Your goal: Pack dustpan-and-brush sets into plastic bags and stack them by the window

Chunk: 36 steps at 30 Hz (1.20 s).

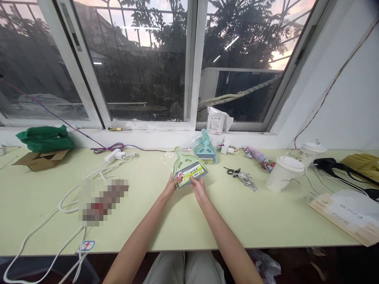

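Between my two hands is a small green dustpan and brush set (187, 161) in a clear plastic wrapper, with a yellow label and grey bristles along its lower edge. My left hand (171, 186) grips its lower left side, thumb on the label. On the lower right, my right hand (199, 187) pinches the bristle edge, thumb on top. The set is tilted, handle away from me, just above the table. Right behind it stands a stack of similar teal dustpan sets (205, 150), also wrapped. The fingers under the held set are hidden.
On the pale green table (237, 221), white cables (71, 193) and a blurred-out object (103, 203) lie left. A cardboard box (44, 159) with green cloth (44, 139) stands far left. Keys (244, 178), an umbrella (259, 158), lidded cups (286, 173) and a paper bag (346, 215) are right.
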Available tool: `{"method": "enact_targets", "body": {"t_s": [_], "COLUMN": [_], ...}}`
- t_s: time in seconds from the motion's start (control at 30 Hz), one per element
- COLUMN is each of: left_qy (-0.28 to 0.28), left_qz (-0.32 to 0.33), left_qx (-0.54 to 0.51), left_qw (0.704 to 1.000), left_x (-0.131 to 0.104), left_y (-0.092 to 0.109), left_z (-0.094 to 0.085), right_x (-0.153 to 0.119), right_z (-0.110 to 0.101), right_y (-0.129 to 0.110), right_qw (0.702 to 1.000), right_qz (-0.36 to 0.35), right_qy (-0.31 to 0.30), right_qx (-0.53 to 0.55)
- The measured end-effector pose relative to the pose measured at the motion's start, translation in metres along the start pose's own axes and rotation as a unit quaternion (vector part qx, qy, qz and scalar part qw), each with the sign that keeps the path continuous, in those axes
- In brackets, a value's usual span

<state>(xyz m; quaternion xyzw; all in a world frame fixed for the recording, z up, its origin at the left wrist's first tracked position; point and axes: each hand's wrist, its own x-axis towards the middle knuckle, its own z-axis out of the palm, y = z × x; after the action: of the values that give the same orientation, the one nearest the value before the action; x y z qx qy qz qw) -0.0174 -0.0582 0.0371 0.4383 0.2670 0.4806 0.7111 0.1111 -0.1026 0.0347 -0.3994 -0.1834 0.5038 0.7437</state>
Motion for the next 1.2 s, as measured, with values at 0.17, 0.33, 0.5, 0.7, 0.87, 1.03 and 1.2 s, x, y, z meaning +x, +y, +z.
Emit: {"method": "enact_targets", "body": {"t_s": [0.17,0.33,0.5,0.7,0.87,1.03,1.2], "left_qy": [-0.008,-0.019,0.022,-0.088,-0.098,-0.144,-0.223], "left_qz": [-0.032,-0.025,-0.010,-0.062,-0.059,-0.107,-0.164], "left_qx": [-0.025,-0.011,0.012,0.015,-0.006,-0.001,-0.003], "left_qw": [0.999,0.999,1.000,0.994,0.993,0.984,0.961], "left_x": [0.003,0.002,0.001,-0.004,-0.004,-0.009,-0.014], "left_y": [0.006,0.016,0.016,0.007,0.010,0.007,0.002], "left_z": [0.000,-0.006,-0.010,-0.002,0.000,-0.004,0.004], "right_x": [0.001,-0.001,-0.004,-0.003,0.004,0.010,0.003], "right_z": [0.001,0.001,0.001,-0.004,-0.009,-0.014,-0.010], "right_y": [-0.001,-0.006,-0.010,-0.016,-0.018,-0.024,-0.022], "right_qw": [1.000,0.999,0.996,0.997,0.998,0.998,0.998], "right_qz": [-0.023,-0.020,-0.021,-0.063,-0.041,-0.006,-0.068], "right_qy": [-0.006,-0.043,-0.072,-0.028,-0.033,-0.037,-0.008], "right_qx": [-0.003,-0.011,-0.046,-0.018,-0.023,-0.048,-0.015]}}
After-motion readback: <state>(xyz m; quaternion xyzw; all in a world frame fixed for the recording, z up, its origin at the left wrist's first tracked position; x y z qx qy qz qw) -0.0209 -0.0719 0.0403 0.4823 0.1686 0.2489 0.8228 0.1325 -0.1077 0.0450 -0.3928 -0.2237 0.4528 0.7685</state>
